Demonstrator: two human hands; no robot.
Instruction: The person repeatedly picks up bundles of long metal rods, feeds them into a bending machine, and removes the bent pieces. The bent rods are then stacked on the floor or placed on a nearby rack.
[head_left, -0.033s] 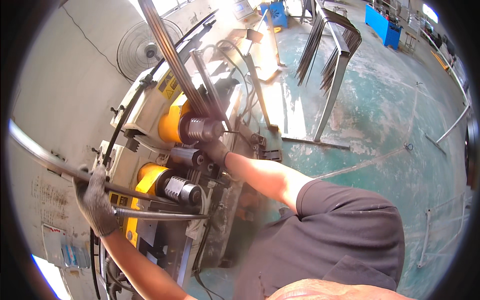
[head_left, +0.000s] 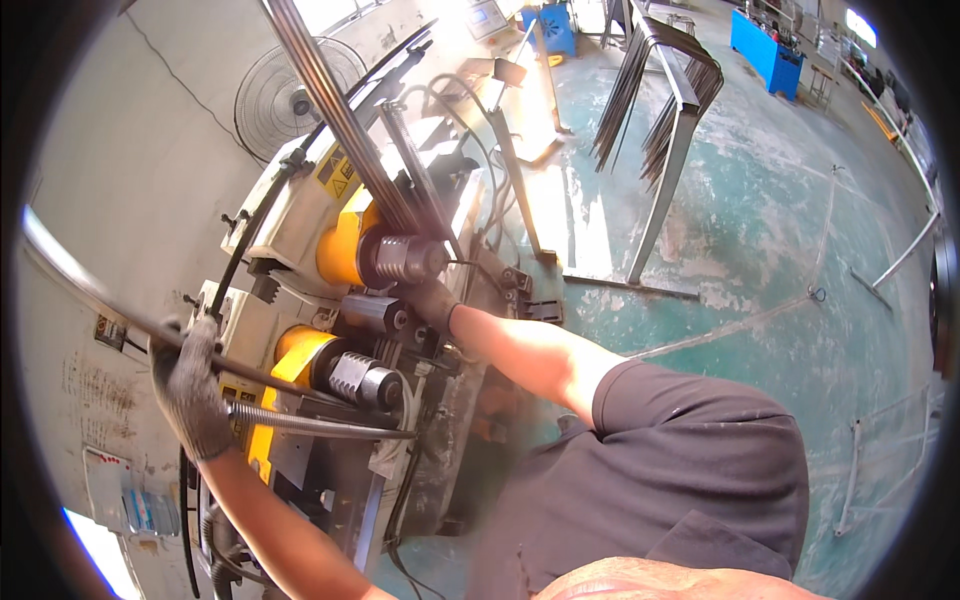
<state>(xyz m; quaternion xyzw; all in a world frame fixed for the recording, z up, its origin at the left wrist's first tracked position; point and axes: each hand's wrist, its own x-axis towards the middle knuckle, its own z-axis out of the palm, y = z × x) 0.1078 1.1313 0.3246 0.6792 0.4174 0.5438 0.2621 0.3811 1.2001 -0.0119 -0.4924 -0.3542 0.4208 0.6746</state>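
I stand over a white and yellow tube-rolling machine (head_left: 290, 230) with ribbed steel rollers (head_left: 400, 258). My left hand (head_left: 190, 392), in a grey glove, is closed around a dark curved metal tube (head_left: 90, 285) that arcs out of the rollers to the left. My right hand (head_left: 432, 300), also gloved, rests at the rollers just below the upper one, touching the tube where it enters; I cannot tell whether it grips it. The straight part of the tube (head_left: 320, 90) runs up and away from the rollers.
A round fan (head_left: 290, 100) stands behind the machine by the grey wall. A stack of bent metal frames (head_left: 660, 100) stands on the green floor (head_left: 760, 250). Blue cabinets (head_left: 765, 45) are at the far right. Thin rods (head_left: 905, 255) lie on the floor.
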